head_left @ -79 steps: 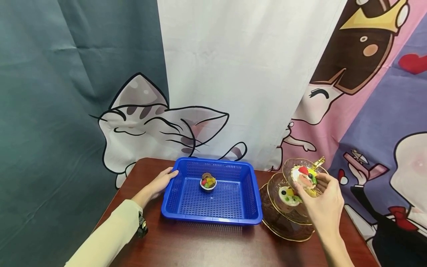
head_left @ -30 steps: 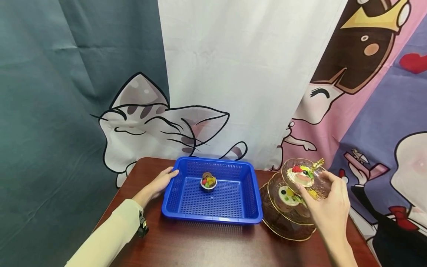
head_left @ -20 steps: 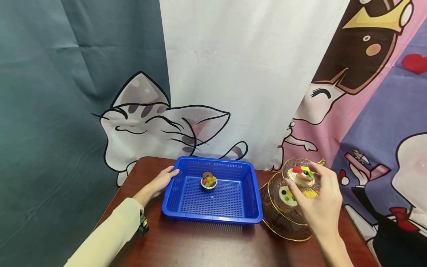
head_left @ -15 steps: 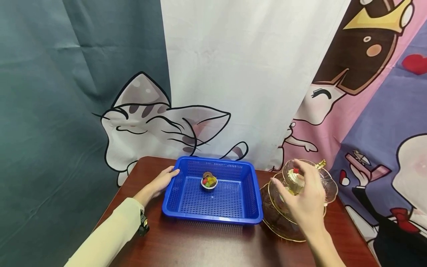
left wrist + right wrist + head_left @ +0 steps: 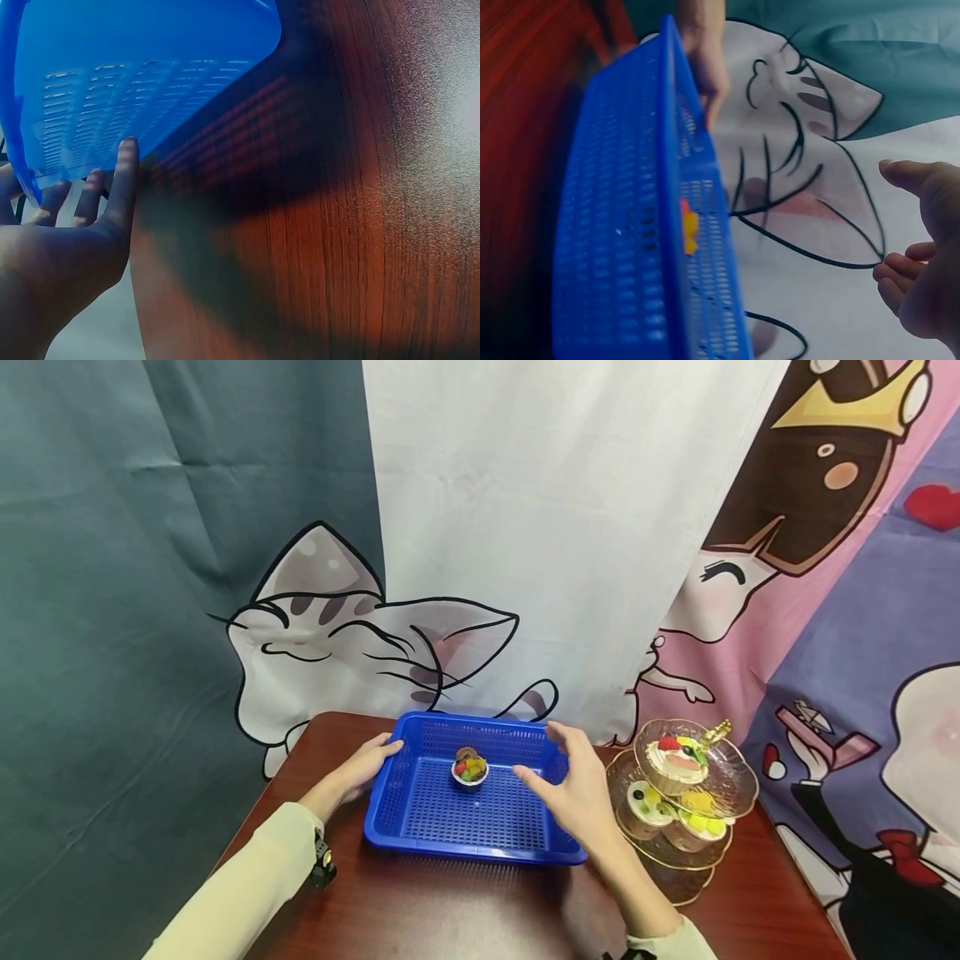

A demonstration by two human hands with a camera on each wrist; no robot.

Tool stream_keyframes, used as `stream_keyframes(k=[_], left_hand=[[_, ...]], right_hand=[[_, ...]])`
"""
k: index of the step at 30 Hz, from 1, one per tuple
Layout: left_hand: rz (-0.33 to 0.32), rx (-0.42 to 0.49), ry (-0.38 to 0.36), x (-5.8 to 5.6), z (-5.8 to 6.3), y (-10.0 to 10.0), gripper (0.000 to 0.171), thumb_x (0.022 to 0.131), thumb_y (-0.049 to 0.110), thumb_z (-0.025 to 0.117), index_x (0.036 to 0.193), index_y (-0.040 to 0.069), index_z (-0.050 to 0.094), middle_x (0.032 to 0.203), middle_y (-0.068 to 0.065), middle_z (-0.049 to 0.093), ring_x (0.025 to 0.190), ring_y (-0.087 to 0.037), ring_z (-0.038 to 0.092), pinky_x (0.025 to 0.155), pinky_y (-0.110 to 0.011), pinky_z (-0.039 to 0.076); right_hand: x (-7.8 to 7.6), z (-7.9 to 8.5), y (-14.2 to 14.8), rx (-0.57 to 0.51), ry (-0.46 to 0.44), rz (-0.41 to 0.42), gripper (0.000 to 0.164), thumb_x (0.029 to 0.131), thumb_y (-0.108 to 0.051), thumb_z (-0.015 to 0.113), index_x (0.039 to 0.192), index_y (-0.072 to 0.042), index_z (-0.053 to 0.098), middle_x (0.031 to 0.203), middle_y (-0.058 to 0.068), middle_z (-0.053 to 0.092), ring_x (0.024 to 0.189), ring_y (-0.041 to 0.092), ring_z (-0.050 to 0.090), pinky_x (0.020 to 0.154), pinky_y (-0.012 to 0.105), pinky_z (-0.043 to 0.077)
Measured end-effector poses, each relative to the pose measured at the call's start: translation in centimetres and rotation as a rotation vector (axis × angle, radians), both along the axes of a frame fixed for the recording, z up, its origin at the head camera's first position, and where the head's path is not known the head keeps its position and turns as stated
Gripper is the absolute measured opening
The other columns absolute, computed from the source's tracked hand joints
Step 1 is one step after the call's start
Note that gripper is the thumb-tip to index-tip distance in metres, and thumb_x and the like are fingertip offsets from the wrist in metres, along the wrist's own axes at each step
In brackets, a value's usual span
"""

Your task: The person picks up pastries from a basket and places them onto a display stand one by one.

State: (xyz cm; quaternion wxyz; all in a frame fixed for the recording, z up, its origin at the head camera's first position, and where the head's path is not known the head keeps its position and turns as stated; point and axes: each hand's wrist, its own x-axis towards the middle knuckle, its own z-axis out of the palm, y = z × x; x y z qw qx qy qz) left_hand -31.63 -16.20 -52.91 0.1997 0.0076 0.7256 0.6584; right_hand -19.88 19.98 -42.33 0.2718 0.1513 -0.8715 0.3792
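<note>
My left hand (image 5: 363, 767) holds the left rim of a blue plastic basket (image 5: 476, 853), thumb over the edge; in the left wrist view its fingers (image 5: 126, 169) lie along the outer wall. Inside the basket sits a small dessert cup (image 5: 470, 770) topped with fruit. Over the basket's right side hovers my right hand (image 5: 579, 789), thumb and fingers spread around nothing. To its right, a cream cupcake (image 5: 677, 766) with fruit stands on the top plate of a tiered glass stand (image 5: 738, 789). Two more fruit-topped cups (image 5: 647, 812) sit on the middle tier.
Basket and stand share a dark red wooden table (image 5: 480, 910). The stand, gold-rimmed with a gold handle (image 5: 716, 732), is close to the basket's right side. Behind the table hangs a curtain (image 5: 525, 568) with cartoon prints.
My right hand held the cupcake at the stand's top plate, let it go there, then moved left over the basket. The left hand has stayed on the rim.
</note>
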Motion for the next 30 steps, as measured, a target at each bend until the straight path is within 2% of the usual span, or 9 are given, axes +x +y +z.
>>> stream_keyframes(k=[10, 18, 26, 30], left_hand=[[-0.008, 0.01, 0.01, -0.1, 0.1, 0.0, 0.048, 0.116, 0.034, 0.043, 0.154, 0.005, 0.041, 0.142, -0.03, 0.058, 0.118, -0.04, 0.067, 0.085, -0.044, 0.061], [-0.011, 0.007, 0.015, 0.0, 0.0, 0.0, 0.047, 0.116, 0.033, 0.043, 0.153, 0.005, 0.041, 0.142, -0.03, 0.058, 0.119, -0.04, 0.067, 0.086, -0.045, 0.061], [-0.011, -0.004, 0.022, 0.0, -0.1, -0.1, 0.047, 0.116, 0.033, 0.044, 0.153, 0.006, 0.042, 0.14, -0.029, 0.06, 0.113, -0.034, 0.07, 0.085, -0.044, 0.062], [-0.01, -0.022, 0.024, -0.1, -0.1, -0.1, 0.048, 0.115, 0.034, 0.044, 0.155, 0.007, 0.041, 0.142, -0.027, 0.06, 0.117, -0.035, 0.068, 0.088, -0.045, 0.061]], right_hand=[[-2.8, -2.8, -3.1, 0.048, -0.161, 0.044, 0.08, 0.084, -0.037, 0.092, 0.146, -0.003, 0.055, 0.139, 0.014, 0.062, 0.13, 0.031, 0.06, 0.106, 0.053, 0.051], [-5.1, -5.6, -4.7, 0.031, -0.255, 0.071, 0.079, 0.085, -0.031, 0.093, 0.146, 0.0, 0.054, 0.138, 0.019, 0.062, 0.13, 0.036, 0.059, 0.108, 0.055, 0.049], [-7.0, -7.5, -5.9, 0.027, -0.333, 0.08, 0.082, 0.084, -0.038, 0.092, 0.145, 0.003, 0.055, 0.136, 0.02, 0.063, 0.129, 0.038, 0.06, 0.107, 0.056, 0.05], [-8.0, -8.4, -6.3, 0.002, -0.389, 0.078, 0.085, 0.084, -0.039, 0.092, 0.147, 0.003, 0.054, 0.14, 0.02, 0.062, 0.132, 0.038, 0.058, 0.109, 0.055, 0.048]])
